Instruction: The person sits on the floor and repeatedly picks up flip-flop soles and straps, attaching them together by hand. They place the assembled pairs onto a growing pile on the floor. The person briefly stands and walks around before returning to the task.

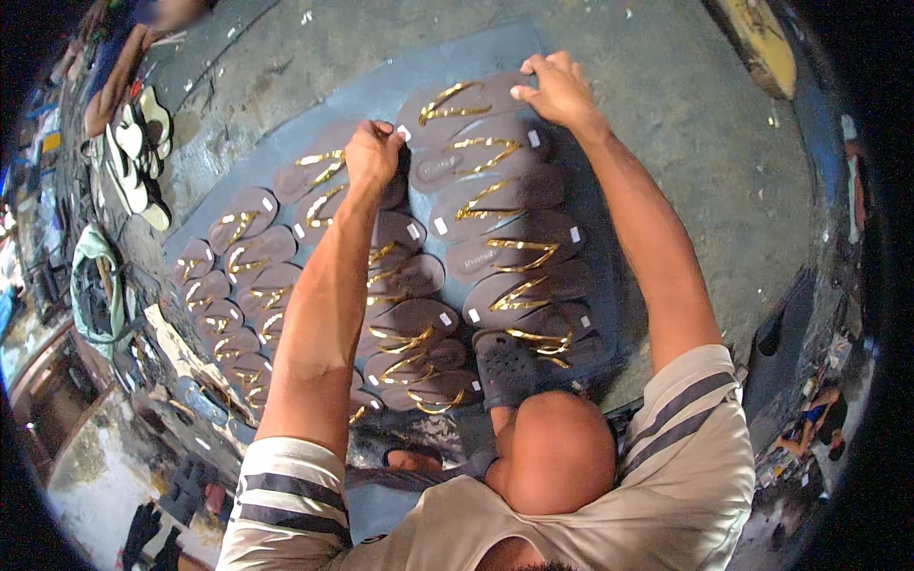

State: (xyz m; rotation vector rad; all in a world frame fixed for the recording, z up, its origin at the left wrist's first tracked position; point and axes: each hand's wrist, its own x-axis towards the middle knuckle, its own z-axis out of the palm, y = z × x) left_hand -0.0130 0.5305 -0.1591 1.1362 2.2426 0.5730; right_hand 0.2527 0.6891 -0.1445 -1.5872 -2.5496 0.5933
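Observation:
Both my hands are at the farthest flip-flop (455, 103) in the right-hand column, a brown sole with a shiny gold thong strap. My left hand (372, 152) has its fingers pinched at the left end, beside a small white label. At the other end, my right hand (560, 92) grips the edge between thumb and fingers. Nearer me, more brown flip-flops (519, 245) with gold straps lie overlapping in that column. Under and beside my left forearm are further columns of the same flip-flops (246, 217), partly hidden by the arm.
A blue-grey sheet (371, 90) under the flip-flops lies on the concrete floor (705, 181). My shoe (505, 366) stands at the near end. White sandals or soles (143, 162) lie left, near another person's arm (119, 76). A yellowish board (762, 48) is at the far right.

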